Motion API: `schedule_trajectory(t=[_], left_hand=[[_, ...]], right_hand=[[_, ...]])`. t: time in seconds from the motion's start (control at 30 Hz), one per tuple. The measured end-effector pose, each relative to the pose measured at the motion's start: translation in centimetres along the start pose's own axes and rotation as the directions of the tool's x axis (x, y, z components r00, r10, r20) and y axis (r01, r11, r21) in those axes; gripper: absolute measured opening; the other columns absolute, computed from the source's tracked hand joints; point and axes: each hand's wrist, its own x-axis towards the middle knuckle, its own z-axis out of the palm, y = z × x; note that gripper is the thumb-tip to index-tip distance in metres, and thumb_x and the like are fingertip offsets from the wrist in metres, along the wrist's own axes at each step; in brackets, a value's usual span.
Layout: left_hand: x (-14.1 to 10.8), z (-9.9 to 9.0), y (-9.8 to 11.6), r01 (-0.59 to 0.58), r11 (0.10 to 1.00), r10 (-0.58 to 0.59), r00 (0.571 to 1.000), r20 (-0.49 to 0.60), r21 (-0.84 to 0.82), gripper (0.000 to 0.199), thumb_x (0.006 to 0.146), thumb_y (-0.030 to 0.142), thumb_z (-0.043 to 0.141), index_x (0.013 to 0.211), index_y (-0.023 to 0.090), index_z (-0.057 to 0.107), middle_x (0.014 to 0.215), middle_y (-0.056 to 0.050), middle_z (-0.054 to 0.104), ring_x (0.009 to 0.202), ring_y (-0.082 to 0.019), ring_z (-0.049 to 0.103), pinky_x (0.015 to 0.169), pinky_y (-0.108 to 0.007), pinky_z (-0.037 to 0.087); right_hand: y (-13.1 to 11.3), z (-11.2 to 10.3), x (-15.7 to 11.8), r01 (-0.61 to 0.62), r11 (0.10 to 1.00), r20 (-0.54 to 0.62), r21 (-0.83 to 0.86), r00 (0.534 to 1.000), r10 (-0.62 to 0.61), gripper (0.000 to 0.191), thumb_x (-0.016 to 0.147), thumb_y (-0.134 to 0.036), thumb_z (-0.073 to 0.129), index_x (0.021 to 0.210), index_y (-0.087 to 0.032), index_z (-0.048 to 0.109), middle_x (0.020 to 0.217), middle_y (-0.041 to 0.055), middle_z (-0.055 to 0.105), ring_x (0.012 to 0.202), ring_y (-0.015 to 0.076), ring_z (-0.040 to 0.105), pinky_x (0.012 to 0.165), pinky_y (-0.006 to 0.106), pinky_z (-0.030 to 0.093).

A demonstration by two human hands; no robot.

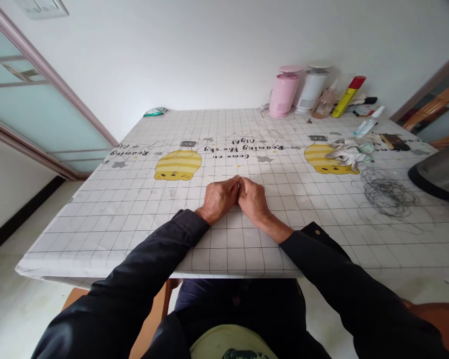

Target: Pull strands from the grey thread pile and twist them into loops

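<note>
My left hand [221, 198] and my right hand [253, 197] meet over the middle of the table, knuckles up and fingers curled in. Thumbs and forefingers are pinched together, tip against tip. Whatever lies between them is too small or too hidden to name. Under both hands spreads a white checked tablecloth [142, 224] printed with yellow striped bear balloons and lettering. Off to the right of my right hand lies a loose tangle of thin dark wire or thread [389, 193], apart from both hands.
Crumpled work gloves [351, 152] lie behind the tangle, with a grey metallic vessel [439, 174] at the right edge. Along the wall stand a pink cylinder [284, 94], a white cylinder [311, 90], a pump bottle [324, 102] and a yellow can with red cap [347, 98]. A green packet [155, 112] lies back left.
</note>
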Motion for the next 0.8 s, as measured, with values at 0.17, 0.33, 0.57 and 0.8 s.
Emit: schedule_trajectory(t=[0.17,0.33,0.57,0.8], left_hand=[[0.02,0.04,-0.12,0.0,1.0,-0.001,1.0,-0.012,-0.017,0.034,0.111,0.031,0.055,0.112,0.018,0.087,0.081,-0.01,0.082,0.065,-0.019,0.069,0.064,-0.029,0.044],[-0.02,0.05,-0.2,-0.022,0.999,0.021,1.0,-0.022,-0.028,0.034,0.111,0.029,0.054,0.108,0.018,0.086,0.077,-0.009,0.08,0.062,-0.018,0.066,0.063,-0.029,0.042],[-0.07,0.26,-0.35,-0.009,0.999,0.01,1.0,0.022,-0.042,0.035,0.112,0.031,0.054,0.118,0.015,0.085,0.085,-0.012,0.083,0.07,-0.02,0.072,0.068,-0.03,0.046],[0.48,0.33,-0.67,-0.028,0.998,0.03,0.999,0.036,-0.047,0.032,0.109,0.025,0.056,0.117,0.017,0.086,0.08,-0.009,0.082,0.067,-0.019,0.07,0.066,-0.03,0.045]], right_hand=[[0.08,0.0,0.02,0.023,1.0,0.011,-0.011,1.0,-0.023,0.026,0.104,-0.019,0.051,0.08,-0.026,0.047,0.064,0.0015,0.061,0.057,0.0171,0.048,0.061,0.032,0.035],[0.04,0.09,-0.02,0.016,1.0,0.007,-0.024,1.0,-0.016,0.026,0.104,-0.018,0.051,0.08,-0.026,0.049,0.064,0.002,0.062,0.058,0.0175,0.049,0.061,0.032,0.035],[0.08,-0.04,-0.07,-0.003,1.0,0.024,0.006,1.0,0.003,0.029,0.103,-0.017,0.053,0.077,-0.027,0.045,0.063,0.0007,0.06,0.057,0.0164,0.048,0.06,0.031,0.034],[0.06,0.14,0.03,-0.059,0.995,0.013,0.083,0.998,0.058,0.031,0.106,-0.02,0.052,0.075,-0.026,0.052,0.059,0.001,0.064,0.055,0.0172,0.057,0.058,0.029,0.042]])
